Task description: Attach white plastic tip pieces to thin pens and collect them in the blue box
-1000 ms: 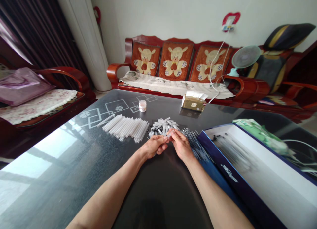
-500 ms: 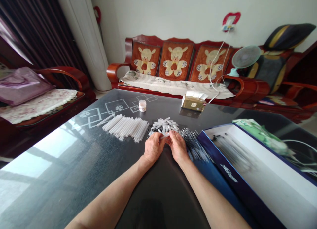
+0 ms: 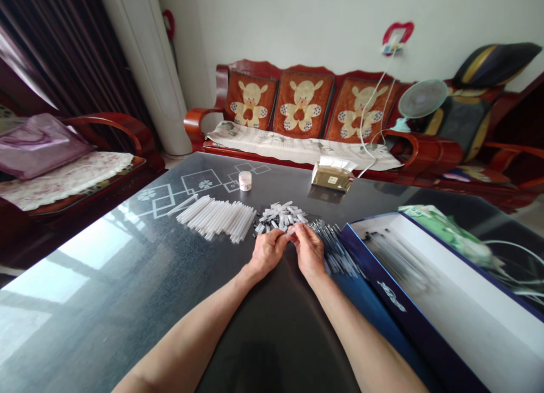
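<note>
- White plastic piece (image 3: pixel 290 230), short and narrow, sits at the fingertips, where the two hands almost meet.
- Its long axis seems to slant up and away to the right, though the fingers cover too much of it to be sure.
- The right hand (image 3: pixel 309 250) looks nearer, with its thumb and forefinger pressed together on the piece.
- The left hand (image 3: pixel 267 254) curls in just beside it; whether those fingers grip the piece cannot be told.
- Just beyond the fingers lies a heap of short white pieces with dark ends (image 3: pixel 278 216).
- Left of the fingers lie rows of white tubes (image 3: pixel 216 217); right of them, a spread of thin dark-tipped sticks (image 3: pixel 329 247) runs along a blue-edged box (image 3: pixel 382 302).
</note>
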The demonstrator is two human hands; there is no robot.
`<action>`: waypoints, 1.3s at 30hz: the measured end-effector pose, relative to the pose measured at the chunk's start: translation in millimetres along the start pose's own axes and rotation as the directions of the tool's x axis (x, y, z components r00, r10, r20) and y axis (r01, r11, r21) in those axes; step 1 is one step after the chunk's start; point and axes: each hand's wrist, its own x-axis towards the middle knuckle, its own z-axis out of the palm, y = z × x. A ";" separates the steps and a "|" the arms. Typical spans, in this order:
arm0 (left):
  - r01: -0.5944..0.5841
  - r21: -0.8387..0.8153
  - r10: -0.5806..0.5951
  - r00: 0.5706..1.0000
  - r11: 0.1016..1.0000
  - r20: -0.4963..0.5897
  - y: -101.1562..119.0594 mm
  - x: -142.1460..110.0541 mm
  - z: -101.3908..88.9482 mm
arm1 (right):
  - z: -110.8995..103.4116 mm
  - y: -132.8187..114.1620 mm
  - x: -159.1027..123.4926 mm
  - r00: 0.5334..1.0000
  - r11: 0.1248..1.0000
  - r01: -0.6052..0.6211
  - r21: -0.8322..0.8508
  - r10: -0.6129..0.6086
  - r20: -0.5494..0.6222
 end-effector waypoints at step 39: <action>0.445 0.716 -0.164 0.888 0.538 -0.429 -85.6 74.7 -187.6 | -10.2 13.8 -2.8 0.728 0.430 0.676 -0.599 -0.259 0.635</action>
